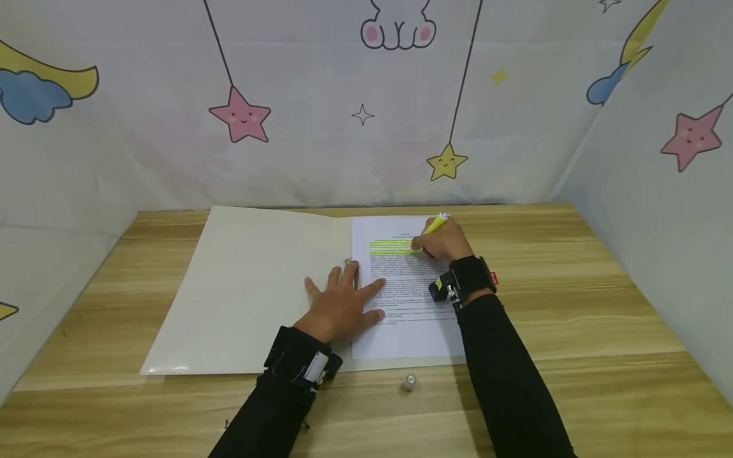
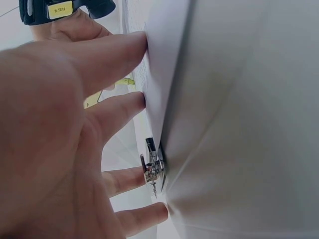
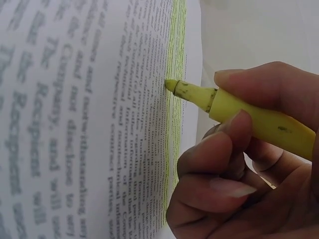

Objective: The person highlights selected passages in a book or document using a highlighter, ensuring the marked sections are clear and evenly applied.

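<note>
My right hand (image 1: 443, 240) pinches a yellow highlighter (image 3: 264, 117) between thumb and fingers. Its chisel tip meets the printed sheet (image 1: 401, 340) at the lower edge of a band of yellow-marked lines (image 1: 389, 247) near the top of the text. With fingers spread, my left hand (image 1: 339, 308) rests at the sheet's left edge; thumb and index lie on the paper, the other fingers toward the folder. Under the sheet lies an opened white folder (image 1: 246, 299). A metal clip (image 2: 153, 167) on the folder's spine shows beside the left fingers.
A small greyish cylindrical piece (image 1: 409, 382) stands on the wooden table (image 1: 572, 394), just in front of the folder's near edge. White cloth walls (image 1: 321, 165) printed with stars and clouds enclose the back and sides. Both wrists wear black camera straps (image 1: 472, 275).
</note>
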`<state>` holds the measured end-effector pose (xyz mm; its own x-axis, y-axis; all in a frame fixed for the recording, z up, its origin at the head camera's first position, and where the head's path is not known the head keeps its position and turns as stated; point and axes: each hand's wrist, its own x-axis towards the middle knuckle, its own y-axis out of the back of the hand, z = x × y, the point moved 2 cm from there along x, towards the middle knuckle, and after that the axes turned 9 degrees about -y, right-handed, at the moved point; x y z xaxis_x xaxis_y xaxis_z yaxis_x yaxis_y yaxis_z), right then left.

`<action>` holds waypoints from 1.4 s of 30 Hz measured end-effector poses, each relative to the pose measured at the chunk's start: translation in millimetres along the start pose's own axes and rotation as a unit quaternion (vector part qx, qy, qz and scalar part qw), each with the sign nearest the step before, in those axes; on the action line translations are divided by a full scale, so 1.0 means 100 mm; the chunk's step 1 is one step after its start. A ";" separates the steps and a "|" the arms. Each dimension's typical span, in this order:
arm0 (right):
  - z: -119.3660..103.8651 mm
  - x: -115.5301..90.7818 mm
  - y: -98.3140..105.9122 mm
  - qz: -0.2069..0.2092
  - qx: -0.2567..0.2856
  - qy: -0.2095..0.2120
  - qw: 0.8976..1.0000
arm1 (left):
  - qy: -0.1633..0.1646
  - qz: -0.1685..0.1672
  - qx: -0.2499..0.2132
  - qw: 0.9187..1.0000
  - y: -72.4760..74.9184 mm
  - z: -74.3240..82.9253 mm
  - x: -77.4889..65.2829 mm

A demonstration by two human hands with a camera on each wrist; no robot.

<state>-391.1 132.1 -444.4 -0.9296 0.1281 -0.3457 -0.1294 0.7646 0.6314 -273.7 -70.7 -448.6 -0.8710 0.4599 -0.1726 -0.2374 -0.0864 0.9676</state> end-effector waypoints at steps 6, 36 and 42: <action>0.02 0.02 0.02 -0.001 -0.006 -0.005 1.000 | 0.003 -0.003 -0.001 1.000 -0.02 -0.01 0.01; 0.05 0.05 0.10 0.009 -0.005 -0.015 1.000 | 0.003 -0.001 -0.001 1.000 -0.02 -0.01 0.03; 0.08 0.05 0.14 0.009 -0.019 -0.015 1.000 | 0.001 -0.002 -0.001 1.000 -0.01 -0.02 0.03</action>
<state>-395.0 148.8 -442.6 -0.9214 0.1610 -0.3537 -0.1258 0.7377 0.6633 -276.4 -70.8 -450.4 -0.8712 0.4583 -0.1762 -0.2415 -0.0875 0.9665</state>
